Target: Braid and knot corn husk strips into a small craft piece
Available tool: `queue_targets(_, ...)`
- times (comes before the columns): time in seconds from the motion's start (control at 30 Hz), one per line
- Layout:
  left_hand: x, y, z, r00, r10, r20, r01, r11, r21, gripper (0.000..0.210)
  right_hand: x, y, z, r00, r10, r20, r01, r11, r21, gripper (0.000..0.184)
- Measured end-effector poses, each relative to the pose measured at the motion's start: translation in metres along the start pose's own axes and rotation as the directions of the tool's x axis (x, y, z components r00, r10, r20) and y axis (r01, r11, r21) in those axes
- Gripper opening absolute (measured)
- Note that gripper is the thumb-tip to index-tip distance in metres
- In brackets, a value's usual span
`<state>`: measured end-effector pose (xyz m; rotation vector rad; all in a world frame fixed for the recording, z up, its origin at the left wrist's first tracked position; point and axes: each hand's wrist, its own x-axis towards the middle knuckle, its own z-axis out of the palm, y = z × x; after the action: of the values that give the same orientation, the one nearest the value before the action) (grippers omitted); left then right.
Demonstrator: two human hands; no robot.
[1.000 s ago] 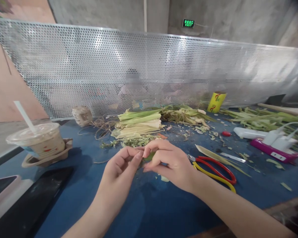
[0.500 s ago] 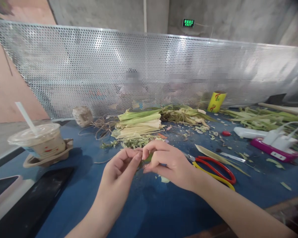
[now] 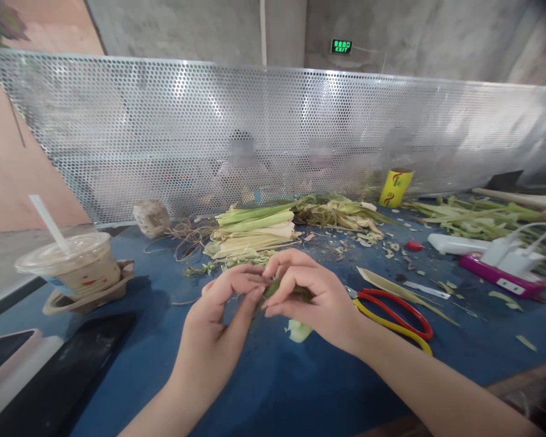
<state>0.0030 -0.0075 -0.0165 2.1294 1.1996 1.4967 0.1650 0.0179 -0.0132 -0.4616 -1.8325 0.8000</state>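
My left hand [image 3: 225, 321] and my right hand [image 3: 316, 297] meet above the blue table, fingertips almost touching. Both are closed in a pinch on a small green husk strip [image 3: 273, 287], mostly hidden by the fingers. Part of it shows under the curled right fingers. Below the right hand lies a pale green husk scrap [image 3: 299, 331]. Red-and-yellow-handled scissors [image 3: 394, 315] rest beside the right wrist. Behind the hands lies a stack of corn husks [image 3: 255, 227], with small braided greenish pieces [image 3: 248, 259] in front of it.
A lidded drink cup [image 3: 79, 267] stands in a cardboard holder at left, near a dark phone [image 3: 68, 370]. Twine [image 3: 188, 237] lies at the back. Right of the scissors are a craft knife [image 3: 426, 289] and a purple power strip [image 3: 505, 276]. A perforated metal screen [image 3: 273, 121] borders the table.
The fingers have shifted slightly on the green strip, and more of it shows under my right hand. The view has tilted up a little. The table items stay put.
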Motion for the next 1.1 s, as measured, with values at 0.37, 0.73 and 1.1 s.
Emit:
queue_targets(0.37, 0.002, 0.006, -0.011, 0.877, 0.481, -0.003, -0.477, 0.87, 0.121, 0.028, 0.0, -0.009, -0.01, 0.997, 0.072, -0.036, -0.069, 0.995, 0.07, 0.012)
queue_targets(0.73, 0.003, 0.013, -0.008, 0.974, 0.225, 0.014, -0.21, 0.929, -0.304, 0.049, 0.001, -0.015, -0.02, 0.974, 0.146, 0.171, -0.165, 0.981, 0.102, 0.012)
queue_targets(1.1, 0.015, 0.017, -0.015, 0.876, 0.383, 0.294, -0.346, 0.922, -0.172, 0.021, 0.002, -0.013, -0.029, 0.904, 0.222, 0.365, -0.272, 0.958, 0.093, 0.015)
